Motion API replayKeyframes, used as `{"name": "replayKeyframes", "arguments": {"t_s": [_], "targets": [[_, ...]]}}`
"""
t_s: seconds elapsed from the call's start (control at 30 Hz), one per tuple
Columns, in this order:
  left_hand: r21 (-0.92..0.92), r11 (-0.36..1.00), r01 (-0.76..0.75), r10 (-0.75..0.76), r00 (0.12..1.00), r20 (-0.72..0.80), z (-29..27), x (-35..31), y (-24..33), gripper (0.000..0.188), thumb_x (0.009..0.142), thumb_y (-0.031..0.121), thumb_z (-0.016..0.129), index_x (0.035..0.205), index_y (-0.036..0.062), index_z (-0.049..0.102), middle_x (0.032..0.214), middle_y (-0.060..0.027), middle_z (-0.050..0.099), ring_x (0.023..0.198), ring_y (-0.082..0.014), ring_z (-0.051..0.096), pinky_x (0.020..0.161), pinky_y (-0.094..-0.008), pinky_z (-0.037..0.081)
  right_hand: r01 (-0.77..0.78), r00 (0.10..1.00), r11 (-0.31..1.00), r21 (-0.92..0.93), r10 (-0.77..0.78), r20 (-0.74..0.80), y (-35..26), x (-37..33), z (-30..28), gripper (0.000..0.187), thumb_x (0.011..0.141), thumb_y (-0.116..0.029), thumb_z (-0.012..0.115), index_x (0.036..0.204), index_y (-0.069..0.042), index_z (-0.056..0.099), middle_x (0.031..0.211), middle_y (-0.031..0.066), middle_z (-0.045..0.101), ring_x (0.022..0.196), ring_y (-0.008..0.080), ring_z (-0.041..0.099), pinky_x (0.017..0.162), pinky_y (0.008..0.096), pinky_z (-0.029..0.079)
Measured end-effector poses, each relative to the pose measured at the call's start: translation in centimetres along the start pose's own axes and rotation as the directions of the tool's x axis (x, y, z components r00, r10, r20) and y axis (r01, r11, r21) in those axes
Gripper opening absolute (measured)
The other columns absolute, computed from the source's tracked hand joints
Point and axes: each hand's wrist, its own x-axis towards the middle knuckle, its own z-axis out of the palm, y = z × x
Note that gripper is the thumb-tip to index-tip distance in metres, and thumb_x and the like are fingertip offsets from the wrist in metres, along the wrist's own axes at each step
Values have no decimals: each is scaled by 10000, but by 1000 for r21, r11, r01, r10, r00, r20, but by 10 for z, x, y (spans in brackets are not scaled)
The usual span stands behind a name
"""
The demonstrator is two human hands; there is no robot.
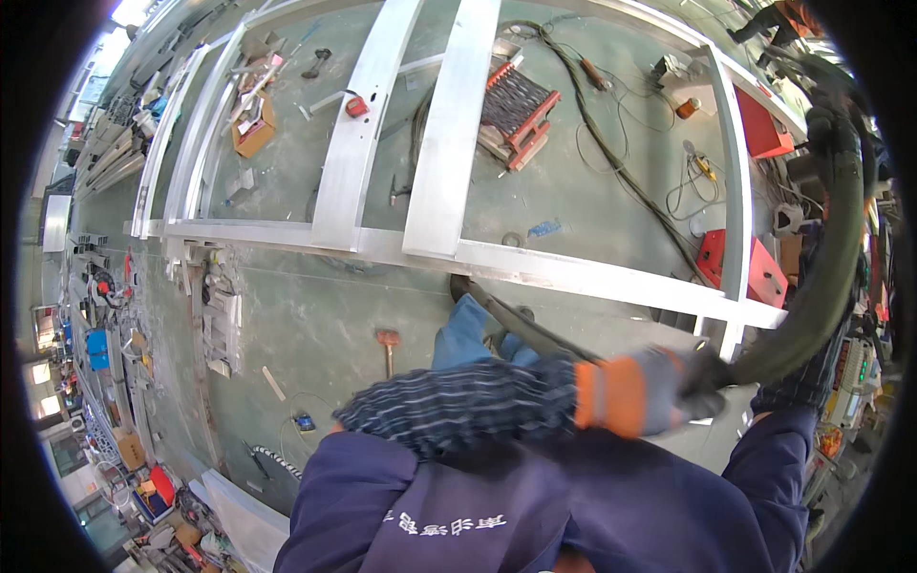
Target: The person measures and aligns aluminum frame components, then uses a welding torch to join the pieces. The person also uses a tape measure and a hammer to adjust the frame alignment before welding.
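Note:
My left arm, in a dark striped sleeve, reaches across my body to the right. My left hand (654, 387), in a grey and orange work glove, is closed around a thick dark hose (821, 315); its fingertips are blurred. From there the hose curves up along the right side of the view. My right sleeve (798, 387) goes up behind the hose, and my right hand cannot be made out in the dark blur there. In front of me stands a large silvery metal frame (592, 277) with two wide flat bars (444, 143) across it.
Beyond the near rail, a dark cable (621, 172) runs over the floor. A red-edged rack (521, 115), an open cardboard box (254, 129) and a red machine (750, 267) stand within the frame's outline. A hammer (388, 342) lies near my legs. Tools and stock crowd the left.

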Motion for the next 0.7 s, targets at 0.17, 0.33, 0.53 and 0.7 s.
{"name": "replayKeyframes", "arguments": {"t_s": [0.17, 0.33, 0.53, 0.7], "targets": [[-83, 972, 219, -181, 928, 325, 53, 46, 25, 649, 1025, 485, 616, 1351, -57, 467, 1060, -279, 699, 969, -404, 700, 834, -451, 548, -602, 798, 329, 728, 285, 531, 142, 20, 75, 36, 1040, -38, 555, 1041, -23, 522, 918, 37, 535, 826, 140, 568, 749, 278, 527], [134, 991, 4, -61, 903, 425, -36, 10, -10, 753, 1037, 607, 492, 1143, -120, 656, 1232, -339, 632, 1152, -454, 639, 966, -488, 515, -600, 648, -37, 799, 564, 512, 322, -47, 175, 275, 1004, -353, 672, 1039, -85, 617, 827, 20, 583, 737, 118, 555, 631, 260, 478], [313, 948, 61, -120, 977, 174, -187, -76, -160, 524, 970, 516, 680, 1112, 14, 733, 1033, -193, 739, 997, -361, 705, 888, -459, 558, -366, 705, -38, 930, 641, 304, 360, -103, 273, 549, 1054, -426, 554, 1294, 67, 532, 888, 132, 665, 741, 178, 527, 641, 305, 494], [169, 282, 944, -578, 308, -756, -344, -140, -326, 1054, 637, 589, 955, 1367, -45, 535, 1379, -254, 581, 1289, -383, 584, 1083, -449, 496, -329, 622, -158, 931, 705, 339, 380, -92, 287, 470, 1048, -415, 582, 1191, 33, 575, 920, 178, 684, 726, 227, 591, 615, 347, 510]]}}
